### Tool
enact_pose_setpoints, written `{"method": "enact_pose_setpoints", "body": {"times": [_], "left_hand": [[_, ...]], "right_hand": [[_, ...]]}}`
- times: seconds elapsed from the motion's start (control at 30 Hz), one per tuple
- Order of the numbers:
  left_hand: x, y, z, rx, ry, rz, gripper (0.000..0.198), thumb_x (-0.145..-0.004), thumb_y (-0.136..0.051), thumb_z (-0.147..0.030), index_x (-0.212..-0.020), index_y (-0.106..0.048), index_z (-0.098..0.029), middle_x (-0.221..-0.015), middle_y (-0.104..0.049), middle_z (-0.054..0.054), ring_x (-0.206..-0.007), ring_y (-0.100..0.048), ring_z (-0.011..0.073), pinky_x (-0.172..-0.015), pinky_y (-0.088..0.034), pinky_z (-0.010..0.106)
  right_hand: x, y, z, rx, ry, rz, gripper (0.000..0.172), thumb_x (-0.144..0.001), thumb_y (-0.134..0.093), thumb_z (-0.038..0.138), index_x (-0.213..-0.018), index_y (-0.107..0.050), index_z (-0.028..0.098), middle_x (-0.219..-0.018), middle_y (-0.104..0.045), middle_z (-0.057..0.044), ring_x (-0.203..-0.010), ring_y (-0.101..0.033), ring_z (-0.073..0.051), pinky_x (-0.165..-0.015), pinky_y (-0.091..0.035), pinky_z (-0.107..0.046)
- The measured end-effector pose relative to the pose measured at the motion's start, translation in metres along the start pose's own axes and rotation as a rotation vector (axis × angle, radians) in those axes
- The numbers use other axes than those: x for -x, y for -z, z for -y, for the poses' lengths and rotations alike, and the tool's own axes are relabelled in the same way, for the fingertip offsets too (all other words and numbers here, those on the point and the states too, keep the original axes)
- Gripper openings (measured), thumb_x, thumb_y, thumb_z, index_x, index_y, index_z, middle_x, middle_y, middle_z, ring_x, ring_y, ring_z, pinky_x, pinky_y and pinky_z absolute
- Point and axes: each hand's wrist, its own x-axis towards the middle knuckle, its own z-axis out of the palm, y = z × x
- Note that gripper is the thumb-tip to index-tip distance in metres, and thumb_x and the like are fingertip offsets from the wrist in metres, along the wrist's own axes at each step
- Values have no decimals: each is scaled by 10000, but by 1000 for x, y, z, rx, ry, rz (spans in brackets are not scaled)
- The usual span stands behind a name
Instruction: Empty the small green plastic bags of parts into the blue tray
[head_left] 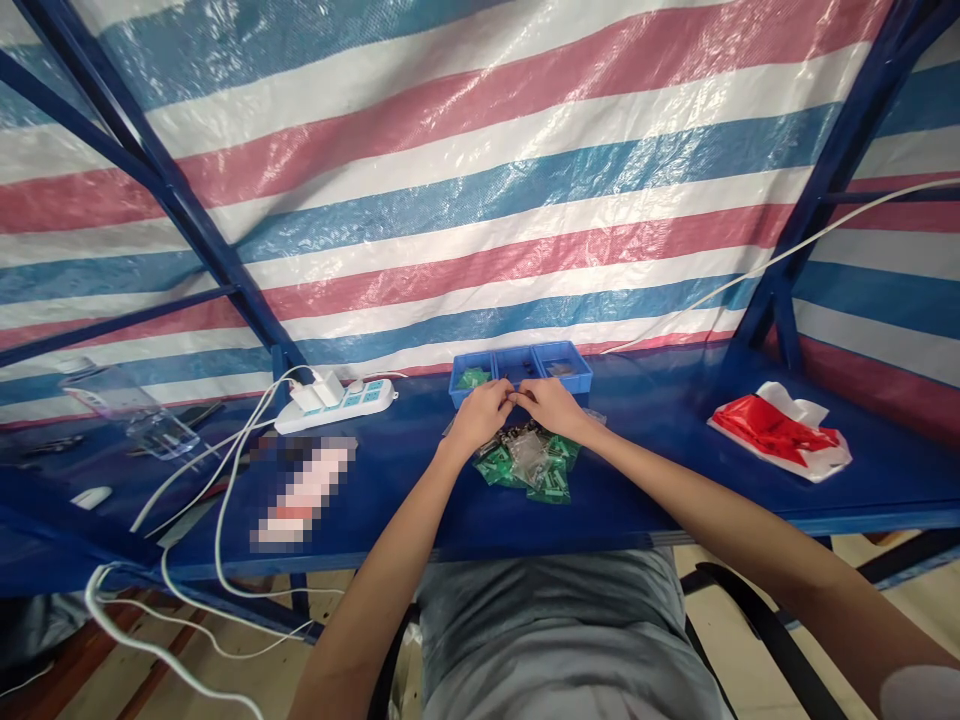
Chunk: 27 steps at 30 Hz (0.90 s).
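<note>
My left hand [483, 412] and my right hand [550, 405] meet at the fingertips just in front of a blue divided tray [585, 383]. The fingers of both are pinched together; whatever lies between them is too small to make out. Green pieces [473, 378] lie in the tray's left compartment, and small dark items sit in the middle one. Below my hands, on the blue table [420, 500], is a pile of small clear bags with green contents [551, 482] and some metallic-looking parts, partly hidden by my hands.
A white power strip [337, 408] with plugs and cables stands at the left, near a blurred-out pinkish item [307, 495]. Farther left lies a clear bottle [142, 410]. A red and white packet [780, 432] rests at the right. Blue metal posts flank the striped sheet.
</note>
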Motion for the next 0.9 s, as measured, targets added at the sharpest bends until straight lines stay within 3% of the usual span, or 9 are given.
{"method": "enact_pose_setpoints", "body": {"times": [0.23,0.37,0.7,0.9], "left_hand": [[0,-1,-3,-37,7,-2,165,-992,-491,-295,-912,-599,-199,-934,-662,59,-816,-612,199,-638,-381,285],[0,-2,-2,-32,12,-3,207,-1006,-480,-328,-933,-627,-202,-963,-680,58,-851,-627,203,-673,-409,281],[0,-2,-2,-28,30,16,257,-1024,-447,-335,-955,-653,-198,-967,-702,77,-881,-654,228,-685,-431,288],[0,-1,-4,-30,70,37,381,-1049,-375,-407,-918,-665,-199,-945,-712,87,-861,-660,229,-690,-435,285]], "right_hand": [[-3,1,-3,-53,15,-79,184,-972,-558,285,-817,-600,196,-751,-656,-32,-696,-588,-179,-637,-332,-269],[-4,-1,-5,-103,82,-107,121,-962,-508,172,-919,-619,196,-827,-687,-36,-760,-624,-188,-680,-374,-271],[-4,-3,-8,-89,117,-44,238,-915,-458,71,-1017,-645,176,-935,-715,-73,-825,-648,-205,-731,-417,-283],[-3,0,-5,-74,98,-7,193,-906,-497,79,-978,-648,177,-921,-709,-75,-825,-636,-203,-719,-399,-271]]}}
